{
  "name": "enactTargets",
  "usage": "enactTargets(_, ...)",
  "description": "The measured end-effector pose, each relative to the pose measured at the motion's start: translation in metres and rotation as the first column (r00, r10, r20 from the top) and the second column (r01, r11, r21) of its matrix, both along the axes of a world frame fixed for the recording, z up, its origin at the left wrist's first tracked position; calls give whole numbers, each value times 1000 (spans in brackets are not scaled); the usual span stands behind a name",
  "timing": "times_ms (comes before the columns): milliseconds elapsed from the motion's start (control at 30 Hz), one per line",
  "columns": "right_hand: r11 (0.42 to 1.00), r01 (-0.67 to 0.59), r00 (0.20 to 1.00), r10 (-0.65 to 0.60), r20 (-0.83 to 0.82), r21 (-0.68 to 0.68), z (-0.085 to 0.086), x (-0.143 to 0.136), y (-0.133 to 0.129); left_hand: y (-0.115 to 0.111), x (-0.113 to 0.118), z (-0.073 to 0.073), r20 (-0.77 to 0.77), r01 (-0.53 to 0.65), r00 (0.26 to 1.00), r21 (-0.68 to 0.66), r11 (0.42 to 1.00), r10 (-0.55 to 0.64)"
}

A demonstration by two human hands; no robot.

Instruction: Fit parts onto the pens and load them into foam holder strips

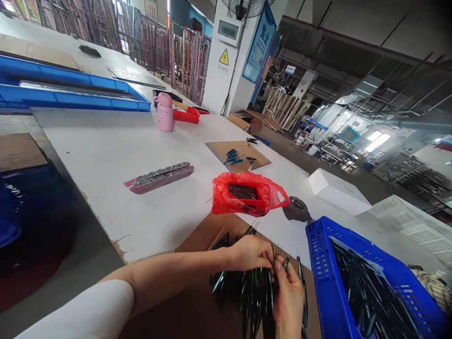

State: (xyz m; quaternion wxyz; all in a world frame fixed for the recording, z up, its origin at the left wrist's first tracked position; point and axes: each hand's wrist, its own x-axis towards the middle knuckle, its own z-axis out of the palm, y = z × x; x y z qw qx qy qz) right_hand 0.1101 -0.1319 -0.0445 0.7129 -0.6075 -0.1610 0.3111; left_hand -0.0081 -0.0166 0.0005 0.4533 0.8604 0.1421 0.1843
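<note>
My left hand (pixel 249 253) reaches in from the left, its fingers pinched together over a pile of thin, dark green, glossy pieces (pixel 254 296) on brown cardboard (pixel 197 235). Right beside it, my right hand (pixel 290 287) pinches one of the slender dark pieces near its upper end, thumb on top. The fingertips of both hands almost meet there. What the left fingertips hold is too small to make out. Just beyond the hands lies a red plastic bag (pixel 226 200) around a red box with dark contents.
A blue crate (pixel 321 263) of similar dark pieces stands at the right. Behind are a white box (pixel 337 193), a dark cloth lump (pixel 296 209), a board (pixel 219 148) with small teal pieces, a wrapped strip (pixel 158 178) and a pink bottle (pixel 165 113).
</note>
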Motion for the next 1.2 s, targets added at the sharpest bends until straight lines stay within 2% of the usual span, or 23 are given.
enactTargets(100, 1000, -11, 1000, 11, 14, -29, -2, -6, 2, -1, 0, -2, -18, -57, 998, 81, 995, 58)
enactTargets(233, 997, -16, 988, 28, 150, -77, -4, -8, 1, -2, 0, -1, -17, -86, 996, 126, 988, 89)
enactTargets(300, 998, -7, 980, 20, 198, -66, -7, -7, 0, -2, -2, 4, 54, -112, 992, 37, 993, 110)
enactTargets(333, 998, -3, 978, 14, 210, -56, -9, -7, 0, -3, -3, 7, 112, -110, 987, -82, 991, 119)
enactTargets(367, 999, -6, 975, 17, 222, -51, -10, -7, -1, -4, -5, 11, 179, -81, 976, -246, 966, 127)
enactTargets(400, 998, -16, 971, 28, 238, -53, -11, -8, -1, -6, -6, 15, 248, -22, 959, -421, 907, 138)
enactTargets(433, 997, -35, 965, 50, 258, -63, -12, -8, -1, -7, -8, 19, 310, 53, 938, -570, 820, 155)
enactTargets(467, 996, -55, 958, 73, 278, -72, -13, -9, -1, -9, -9, 23, 357, 124, 918, -671, 731, 173)
enactTargets(500, 994, -76, 950, 98, 298, -84, -13, -11, -2, -11, -11, 26, 387, 174, 903, -726, 665, 187)
enactTargets(533, 991, -92, 941, 119, 318, -98, -12, -12, -2, -13, -12, 28, 402, 196, 894, -747, 635, 198)
enactTargets(600, 986, -100, 922, 143, 360, -137, -9, -15, -3, -15, -14, 29, 400, 182, 891, -746, 641, 213)
enactTargets(767, 972, -74, 872, 172, 458, -225, -3, -18, -3, -15, -15, 24, 339, 91, 914, -706, 702, 222)
enactTargets(867, 970, -69, 858, 178, 481, -235, -3, -19, -2, -14, -15, 23, 300, 38, 927, -674, 738, 226)
enactTargets(1033, 971, -51, 849, 165, 502, -233, -4, -19, -1, -14, -16, 26, 299, 38, 930, -655, 754, 214)
enactTargets(1200, 971, -59, 845, 171, 507, -230, -5, -19, -2, -13, -16, 27, 285, -12, 932, -596, 803, 226)
